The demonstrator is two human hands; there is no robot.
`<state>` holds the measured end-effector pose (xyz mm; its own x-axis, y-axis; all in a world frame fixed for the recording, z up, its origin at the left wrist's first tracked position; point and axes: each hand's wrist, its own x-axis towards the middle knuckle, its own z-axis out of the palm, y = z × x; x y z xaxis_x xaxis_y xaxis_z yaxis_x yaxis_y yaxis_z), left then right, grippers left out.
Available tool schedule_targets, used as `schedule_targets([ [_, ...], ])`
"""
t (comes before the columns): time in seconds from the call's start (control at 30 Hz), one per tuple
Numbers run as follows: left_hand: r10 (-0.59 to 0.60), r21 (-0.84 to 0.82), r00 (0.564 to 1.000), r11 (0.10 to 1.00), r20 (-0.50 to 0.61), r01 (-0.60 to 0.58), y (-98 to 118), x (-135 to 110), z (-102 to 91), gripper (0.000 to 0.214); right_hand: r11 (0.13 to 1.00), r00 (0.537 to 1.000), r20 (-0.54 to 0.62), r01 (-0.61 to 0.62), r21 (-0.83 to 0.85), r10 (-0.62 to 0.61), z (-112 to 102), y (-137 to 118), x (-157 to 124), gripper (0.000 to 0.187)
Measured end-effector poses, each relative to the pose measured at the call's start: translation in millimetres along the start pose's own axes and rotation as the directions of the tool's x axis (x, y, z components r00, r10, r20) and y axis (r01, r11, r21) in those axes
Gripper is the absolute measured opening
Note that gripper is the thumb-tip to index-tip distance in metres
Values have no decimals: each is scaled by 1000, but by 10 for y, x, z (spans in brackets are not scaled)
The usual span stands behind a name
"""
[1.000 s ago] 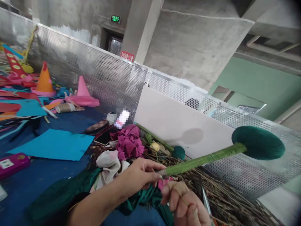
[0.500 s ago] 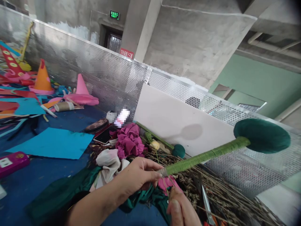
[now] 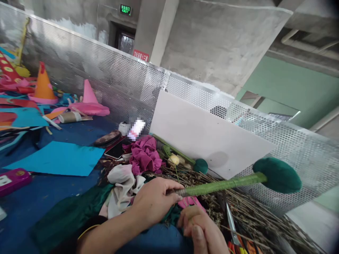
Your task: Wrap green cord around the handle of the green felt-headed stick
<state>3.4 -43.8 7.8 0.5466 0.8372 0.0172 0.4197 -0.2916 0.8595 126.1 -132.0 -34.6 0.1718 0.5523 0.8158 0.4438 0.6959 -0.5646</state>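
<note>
Right hand (image 3: 202, 228) low, apparently curled

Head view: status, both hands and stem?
Left hand pinching green-wrapped stem near its bare end; right hand curled, off the stem. Dark green head at far end. Scissors beside right hand.

Pink cone (image 3: 90, 94) near orange cone (image 3: 45, 86); green exit sign (image 3: 125, 10) beyond.

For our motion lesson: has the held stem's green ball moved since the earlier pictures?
Yes: the green ball has moved down and left against the white board.
</note>
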Motion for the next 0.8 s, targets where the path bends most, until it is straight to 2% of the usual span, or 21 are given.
schedule_targets([
  [0.13,78,188,997,979,5,-78,74,-77,11,27,996,998,51,-45,74,41,-181,24,106,26],
  [0.3,177,336,983,924,49,-184,94,-121,67,24,977,977,24,-213,23,213,-383,46,198,26],
  [0.47,200,534,977,820,71,-206,46,-114,157,19,952,950,71,-297,-80,302,-387,5,274,28],
  [0.57,240,588,964,767,110,-258,26,-114,189,19,934,934,79,-338,-119,348,-382,4,299,29],
  [0.7,307,631,939,700,157,-335,26,-127,187,23,900,911,33,-399,-176,411,-405,43,319,31],
  [0.8,371,657,912,646,173,-388,10,-134,191,22,849,869,-18,-487,-203,494,-419,79,340,35],
])
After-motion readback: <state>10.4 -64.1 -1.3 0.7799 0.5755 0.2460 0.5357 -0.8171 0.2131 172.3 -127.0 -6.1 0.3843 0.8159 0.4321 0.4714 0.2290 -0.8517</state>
